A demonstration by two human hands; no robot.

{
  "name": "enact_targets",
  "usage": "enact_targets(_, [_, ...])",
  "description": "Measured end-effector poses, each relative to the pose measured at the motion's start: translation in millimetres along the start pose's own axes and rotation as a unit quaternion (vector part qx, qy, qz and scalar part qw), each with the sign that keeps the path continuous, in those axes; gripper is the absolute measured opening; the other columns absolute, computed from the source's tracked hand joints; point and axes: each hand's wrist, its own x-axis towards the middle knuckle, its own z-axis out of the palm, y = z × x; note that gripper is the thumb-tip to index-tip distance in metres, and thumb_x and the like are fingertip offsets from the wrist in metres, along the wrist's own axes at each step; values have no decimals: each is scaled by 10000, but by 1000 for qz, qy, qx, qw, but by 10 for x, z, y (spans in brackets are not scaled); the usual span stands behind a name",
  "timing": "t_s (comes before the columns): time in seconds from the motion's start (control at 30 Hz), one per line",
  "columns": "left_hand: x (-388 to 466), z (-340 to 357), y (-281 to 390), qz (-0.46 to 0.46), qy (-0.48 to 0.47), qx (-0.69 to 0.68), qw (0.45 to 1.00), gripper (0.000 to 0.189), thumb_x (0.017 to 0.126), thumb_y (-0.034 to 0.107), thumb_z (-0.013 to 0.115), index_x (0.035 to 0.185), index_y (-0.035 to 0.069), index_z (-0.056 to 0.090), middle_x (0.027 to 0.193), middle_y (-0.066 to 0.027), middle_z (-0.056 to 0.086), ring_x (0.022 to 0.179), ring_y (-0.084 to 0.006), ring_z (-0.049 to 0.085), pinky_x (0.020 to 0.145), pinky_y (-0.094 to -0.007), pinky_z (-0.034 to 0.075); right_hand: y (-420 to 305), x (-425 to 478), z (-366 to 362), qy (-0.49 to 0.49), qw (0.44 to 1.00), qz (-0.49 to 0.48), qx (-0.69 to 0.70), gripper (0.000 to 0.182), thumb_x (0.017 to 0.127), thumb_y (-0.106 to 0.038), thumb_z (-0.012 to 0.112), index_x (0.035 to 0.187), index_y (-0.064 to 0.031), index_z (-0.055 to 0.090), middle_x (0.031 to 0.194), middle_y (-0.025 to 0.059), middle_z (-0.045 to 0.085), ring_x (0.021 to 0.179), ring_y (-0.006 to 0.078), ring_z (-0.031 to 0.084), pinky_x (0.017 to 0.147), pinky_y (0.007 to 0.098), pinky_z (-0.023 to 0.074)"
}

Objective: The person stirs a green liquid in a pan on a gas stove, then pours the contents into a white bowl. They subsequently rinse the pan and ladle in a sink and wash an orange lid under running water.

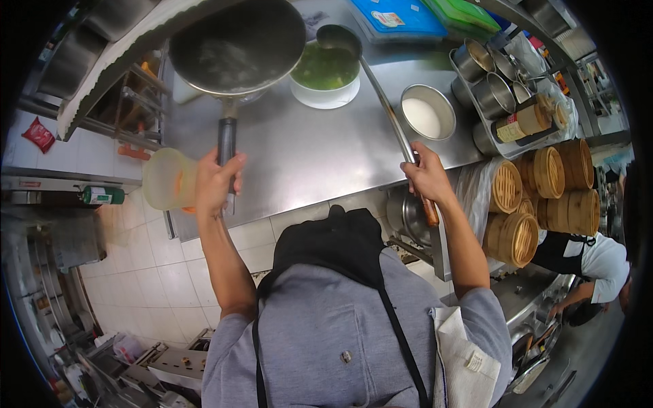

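Note:
My left hand (219,178) grips the black handle of a dark frying pan (237,46), which is raised over the steel counter and tilted towards a white bowl. Green soup (326,66) fills that white bowl (325,98), which stands right of the pan. In my right hand (425,171) is the long shaft of a metal ladle (380,84) with a wooden end. The dark ladle head lies over the bowl's upper right rim. Beside the ladle stands a round metal pot (427,112) holding something white.
A blue-lidded container (400,18) and a green-lidded one (461,18) stand at the back. Right are a tray of metal pots (495,94) and stacked bamboo steamers (543,173). A translucent yellowish tub (168,178) is by my left wrist. A person (586,265) works at far right.

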Motion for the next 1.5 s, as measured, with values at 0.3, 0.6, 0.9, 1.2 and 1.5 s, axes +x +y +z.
enact_targets(0.3, [-120, -138, -28, 11, 12, -2, 1000, 236, 810, 148, 683, 922, -11, 550, 581, -31, 514, 420, -100, 475, 389, -245, 380, -249, -12, 122, -106, 947, 59, 297, 302, 833, -65, 547, 1106, 54, 498, 626, 27, 495, 388, 112, 470, 333, 255, 397])
enact_targets(0.6, [-166, -281, -155, 2, 0, -6, 1000, 234, 832, 156, 681, 938, 2, 540, 607, -21, 505, 423, -89, 467, 378, -236, 376, -446, -154, 2, -203, 793, 90, 567, 259, 891, -80, 499, 1104, 67, 505, 662, 0, 465, 425, 64, 426, 341, 209, 406])
enact_targets(0.9, [-254, -312, -275, -17, -7, -15, 1000, 202, 818, 144, 669, 901, -1, 555, 578, -28, 512, 423, -102, 477, 395, -252, 385, -937, -333, 118, -100, 905, 108, 400, 276, 873, -72, 496, 1095, 91, 489, 656, 11, 466, 411, 76, 434, 327, 209, 373])
enact_targets(1.2, [-320, -363, -280, -20, -10, -27, 999, 197, 817, 133, 669, 905, -4, 557, 590, -26, 510, 426, -98, 469, 392, -249, 381, -964, -343, 259, -60, 988, 59, 132, 249, 786, -64, 574, 1005, 42, 522, 628, 29, 525, 398, 108, 506, 345, 253, 404])
enact_targets(1.5, [-327, -417, -269, -20, -1, -27, 999, 228, 813, 144, 678, 919, -11, 548, 594, -34, 505, 421, -101, 458, 391, -249, 371, -629, -279, 399, 59, 995, -19, -74, 375, 782, -26, 571, 1113, 133, 496, 585, 55, 515, 395, 139, 521, 371, 285, 415])
